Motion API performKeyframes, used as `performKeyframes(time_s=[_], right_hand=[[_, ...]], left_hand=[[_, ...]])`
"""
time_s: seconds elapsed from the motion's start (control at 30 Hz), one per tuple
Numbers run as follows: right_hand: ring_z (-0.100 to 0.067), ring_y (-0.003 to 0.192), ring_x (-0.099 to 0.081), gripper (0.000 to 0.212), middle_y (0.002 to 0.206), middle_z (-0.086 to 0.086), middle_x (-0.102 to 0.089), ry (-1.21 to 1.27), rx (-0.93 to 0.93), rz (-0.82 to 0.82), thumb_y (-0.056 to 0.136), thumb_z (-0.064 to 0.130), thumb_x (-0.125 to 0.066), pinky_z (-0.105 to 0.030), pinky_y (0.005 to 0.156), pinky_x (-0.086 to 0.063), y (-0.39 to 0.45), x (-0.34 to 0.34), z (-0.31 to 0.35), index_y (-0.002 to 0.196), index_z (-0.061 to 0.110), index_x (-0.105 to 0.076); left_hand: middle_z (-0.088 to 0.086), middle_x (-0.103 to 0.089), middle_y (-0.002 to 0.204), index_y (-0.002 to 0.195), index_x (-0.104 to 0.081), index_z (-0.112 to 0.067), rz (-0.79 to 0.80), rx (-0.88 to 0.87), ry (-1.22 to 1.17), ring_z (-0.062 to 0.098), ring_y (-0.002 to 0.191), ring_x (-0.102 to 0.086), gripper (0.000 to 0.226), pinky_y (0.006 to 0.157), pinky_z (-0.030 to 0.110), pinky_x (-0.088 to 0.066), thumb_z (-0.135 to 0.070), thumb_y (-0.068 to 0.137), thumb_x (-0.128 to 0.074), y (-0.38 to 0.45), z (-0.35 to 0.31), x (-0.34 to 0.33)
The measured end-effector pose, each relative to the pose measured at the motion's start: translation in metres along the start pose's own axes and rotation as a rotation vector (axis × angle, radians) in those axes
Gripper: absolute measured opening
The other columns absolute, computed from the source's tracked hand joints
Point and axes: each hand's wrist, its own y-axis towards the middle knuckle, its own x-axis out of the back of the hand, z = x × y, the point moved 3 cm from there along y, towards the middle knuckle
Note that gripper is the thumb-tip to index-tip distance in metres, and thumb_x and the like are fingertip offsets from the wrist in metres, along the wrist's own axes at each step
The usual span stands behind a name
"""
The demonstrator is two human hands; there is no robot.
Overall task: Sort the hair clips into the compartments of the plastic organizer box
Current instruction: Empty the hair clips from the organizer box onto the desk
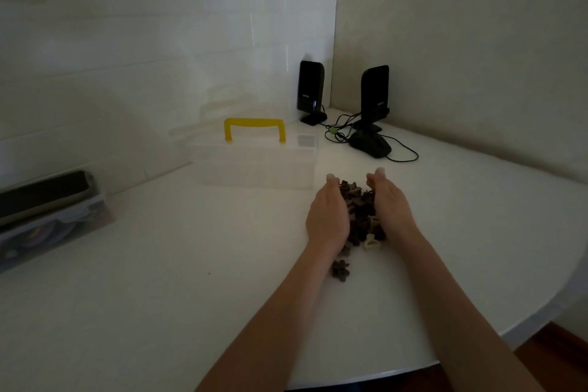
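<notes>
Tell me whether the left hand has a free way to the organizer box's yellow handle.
Probably yes. The left hand cups the hair clip pile just right of the organizer box; only bare table lies between it and the yellow handle.

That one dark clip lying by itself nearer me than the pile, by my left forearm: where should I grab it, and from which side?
Pinch the stray dark clip across its narrow middle, coming straight down from above with the right hand. It lies apart from the pile, so its top looks unobstructed; the left forearm crowds its left side. Its exact shape is too blurred to pick a finer spot.
</notes>
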Motion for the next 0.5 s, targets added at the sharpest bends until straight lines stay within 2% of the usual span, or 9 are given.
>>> performKeyframes(time_s=[0.1,0.17,0.27,0.37,0.5], right_hand=[[-0.019,0.128,-0.046,0.058,0.136,-0.005,-0.054,0.009,0.0,-0.056,0.1,0.048,-0.018,-0.036,0.108,-0.03,0.008,0.007,-0.004,0.131,0.013,-0.052],[-0.02,0.129,-0.044,0.059,0.137,-0.003,-0.053,-0.071,-0.01,-0.043,0.099,0.05,-0.016,-0.037,0.108,-0.028,0.016,0.011,-0.004,0.131,0.016,-0.052],[-0.022,0.132,-0.04,0.062,0.142,-0.001,-0.048,-0.25,0.02,0.121,0.098,0.053,-0.009,-0.042,0.113,-0.022,0.024,0.006,0.0,0.134,0.023,-0.05],[-0.022,0.128,-0.044,0.062,0.138,0.0,-0.051,-0.356,0.056,0.211,0.098,0.053,-0.007,-0.042,0.113,-0.022,0.023,-0.001,-0.001,0.13,0.028,-0.054],[-0.019,0.119,-0.052,0.062,0.127,-0.002,-0.06,-0.233,0.064,0.183,0.096,0.057,-0.012,-0.042,0.108,-0.032,0.019,0.003,-0.007,0.121,0.028,-0.061]], left_hand=[[-0.002,-0.036,0.151,0.141,-0.042,-0.019,-0.062,0.033,-0.141,0.013,0.14,-0.029,0.05,0.118,0.037,-0.02,-0.04,0.102,-0.019,-0.01,0.007,0.014],[-0.003,-0.032,0.152,0.143,-0.039,-0.019,-0.115,0.038,-0.156,0.011,0.142,-0.024,0.048,0.119,0.035,-0.016,-0.037,0.103,-0.021,-0.026,0.009,0.016],[-0.003,-0.023,0.156,0.147,-0.029,-0.018,-0.082,-0.023,-0.107,0.008,0.145,-0.015,0.048,0.118,0.025,-0.007,-0.035,0.103,-0.019,-0.041,0.007,-0.002],[-0.003,-0.015,0.159,0.149,-0.02,-0.017,-0.035,-0.058,-0.053,0.008,0.146,-0.007,0.05,0.117,0.023,-0.002,-0.036,0.103,-0.018,-0.032,0.003,-0.019],[0.005,-0.033,0.152,0.144,-0.035,-0.011,-0.12,-0.046,-0.055,0.019,0.144,-0.023,0.049,0.12,0.035,-0.014,-0.032,0.103,-0.018,-0.019,0.0,-0.026]])
